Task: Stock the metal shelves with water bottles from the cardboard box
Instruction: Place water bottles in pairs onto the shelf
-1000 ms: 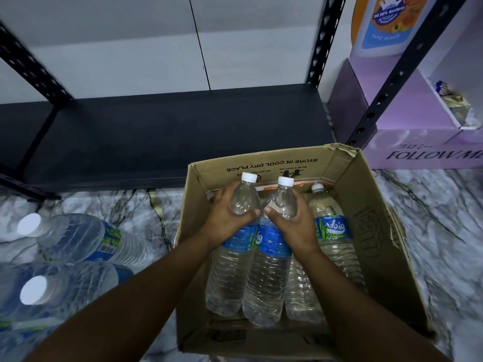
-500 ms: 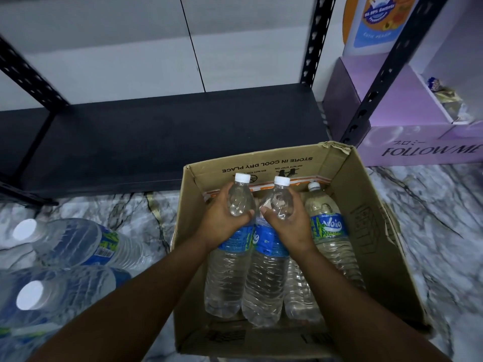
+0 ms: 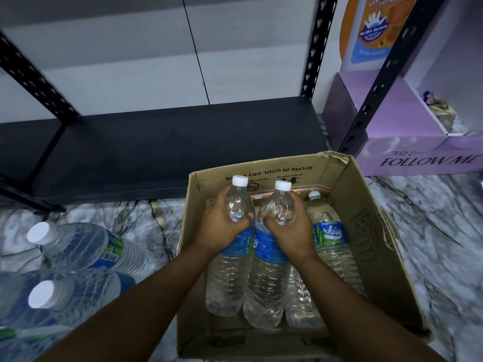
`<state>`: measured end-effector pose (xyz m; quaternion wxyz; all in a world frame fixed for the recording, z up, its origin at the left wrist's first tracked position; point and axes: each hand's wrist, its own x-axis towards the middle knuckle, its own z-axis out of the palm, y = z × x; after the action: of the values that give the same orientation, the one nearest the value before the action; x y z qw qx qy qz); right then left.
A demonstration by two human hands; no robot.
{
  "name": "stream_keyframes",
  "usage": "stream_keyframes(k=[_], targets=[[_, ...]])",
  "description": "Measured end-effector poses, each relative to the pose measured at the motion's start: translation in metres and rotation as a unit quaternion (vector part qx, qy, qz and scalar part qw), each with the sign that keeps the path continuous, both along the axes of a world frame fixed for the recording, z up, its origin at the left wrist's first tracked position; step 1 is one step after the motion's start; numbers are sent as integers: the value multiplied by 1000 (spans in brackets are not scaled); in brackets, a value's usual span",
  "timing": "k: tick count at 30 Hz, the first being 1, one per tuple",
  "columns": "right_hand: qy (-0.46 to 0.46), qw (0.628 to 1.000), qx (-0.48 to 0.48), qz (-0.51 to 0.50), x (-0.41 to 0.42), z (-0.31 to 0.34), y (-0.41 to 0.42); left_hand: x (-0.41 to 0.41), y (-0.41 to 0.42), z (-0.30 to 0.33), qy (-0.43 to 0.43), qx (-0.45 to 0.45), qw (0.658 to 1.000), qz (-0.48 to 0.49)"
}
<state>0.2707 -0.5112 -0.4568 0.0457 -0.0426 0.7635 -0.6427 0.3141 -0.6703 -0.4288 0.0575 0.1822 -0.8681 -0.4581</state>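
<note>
The black metal shelf (image 3: 167, 150) is lying bare, its posts running out of frame. The cardboard box (image 3: 371, 246) is sitting before it on the marble floor (image 3: 431, 231), its near edge hidden by the forearms. The left hand (image 3: 222, 226) is wrapping the shoulder of one water bottle (image 3: 230, 270); the right hand (image 3: 290, 228) is clasping a second bottle (image 3: 266, 280). A third bottle (image 3: 332, 241) is standing beside them, partly covered. The loose bottles (image 3: 86, 246) at left are blurring off frame.

floor: grey-veined marble (image 3: 431, 231) | wall: pale panels (image 3: 125, 61) | right: purple display box (image 3: 418, 160)
</note>
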Motion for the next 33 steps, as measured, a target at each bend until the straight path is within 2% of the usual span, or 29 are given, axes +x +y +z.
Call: stream_keyframes(k=[8,20,33], targets=[[39,998,45,1,-10,21,-6,-6,-8,17,46,-13,999,8],[108,992,56,35,-21,79,-2,-4,-6,58,105,-13,994,-1],[114,984,114,77,-14,162,30,7,22,135,101,-3,995,-1]])
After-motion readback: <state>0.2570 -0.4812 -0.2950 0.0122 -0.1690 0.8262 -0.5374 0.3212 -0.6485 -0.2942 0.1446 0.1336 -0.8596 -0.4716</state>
